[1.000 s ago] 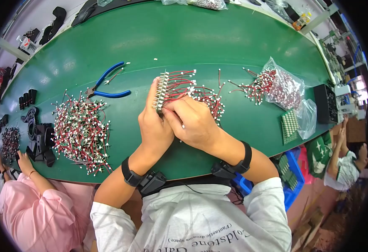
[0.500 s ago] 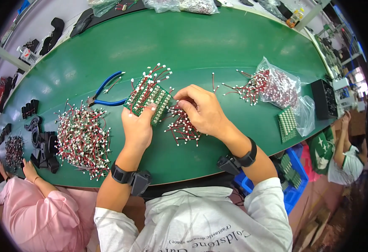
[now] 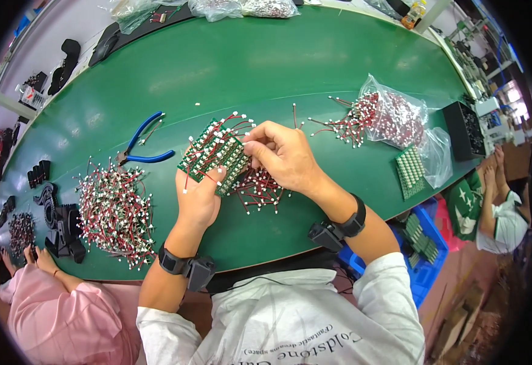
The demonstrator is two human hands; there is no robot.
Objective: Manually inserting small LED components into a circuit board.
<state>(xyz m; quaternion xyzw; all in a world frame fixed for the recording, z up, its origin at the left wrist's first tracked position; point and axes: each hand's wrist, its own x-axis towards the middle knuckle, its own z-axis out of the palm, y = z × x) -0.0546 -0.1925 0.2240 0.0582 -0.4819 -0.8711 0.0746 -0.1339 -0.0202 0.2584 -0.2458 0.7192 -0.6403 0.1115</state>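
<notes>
My left hand [image 3: 200, 187] grips a green circuit board panel [image 3: 237, 163] from below, its thumb across the near face. Rows of small pale components cover the panel. Red connector cables [image 3: 216, 135] with white plugs stick out from its far and left parts. At the panel's right edge, my right hand [image 3: 287, 157] pinches thumb and forefinger together on what looks like a connector cable, mostly hidden by the fingers. Beneath and beside that hand lies a small heap of red cables [image 3: 260, 191] on the green table.
A larger cable heap [image 3: 115, 213] and blue-handled pliers [image 3: 152, 158] lie left. To the right are a plastic bag of cables [image 3: 400, 118], another board panel [image 3: 410, 172], a black bin [image 3: 462, 131] and a blue crate [image 3: 435, 267]. A co-worker in pink [image 3: 71, 310] sits at left.
My right hand has moved from over the small cable heap to the panel's right edge. The panel has tilted and shifted slightly. The whole view has shifted a little.
</notes>
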